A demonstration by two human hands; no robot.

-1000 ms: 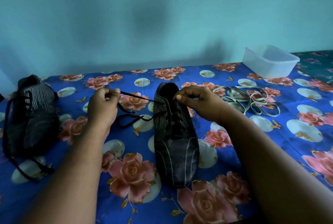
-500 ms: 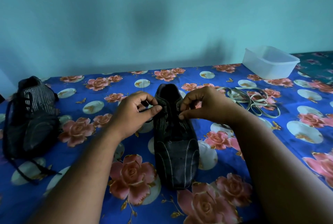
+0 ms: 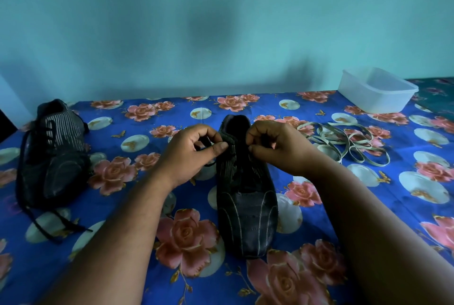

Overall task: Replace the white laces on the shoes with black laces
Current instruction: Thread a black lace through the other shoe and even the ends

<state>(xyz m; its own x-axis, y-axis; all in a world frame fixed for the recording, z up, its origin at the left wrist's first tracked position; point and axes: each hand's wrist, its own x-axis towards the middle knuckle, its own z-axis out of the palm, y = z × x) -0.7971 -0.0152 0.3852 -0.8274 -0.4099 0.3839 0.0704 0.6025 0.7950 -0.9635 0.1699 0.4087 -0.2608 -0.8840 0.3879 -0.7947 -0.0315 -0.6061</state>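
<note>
Left hand (image 3: 189, 154) back in close against the centre shoe (image 3: 245, 196), no longer drawn out to the side with a taut run of black lace (image 3: 208, 164) as a second ago. Slack taken up, then; both hands now bunched at the top eyelets, thumbs facing across the tongue. Left thumb and forefinger pinching the lace beside the eyelet row, a dark loop trailing below the palm. Right hand (image 3: 275, 147) curled tight on the other side, probably pinching the other lace end, though too dark there to be sure. Reads as the last eyelets threaded and a knot about to be started on this shoe.

Counted: two shoes. One in the centre, toe toward the camera, under both hands. Other shoe (image 3: 52, 154) well apart at the left, black lace already through it, ends lying loose on the cloth (image 3: 405, 201). White laces (image 3: 344, 143) out of both shoes and heaped in a tangle just right of the right hand; separate strands in that pile impossible to count. One tub (image 3: 375, 91) at the far right, near the wall, nothing visible inside. Two bare forearms, no sleeves.

Judged from this: swap nearly finished, only tying left.
</note>
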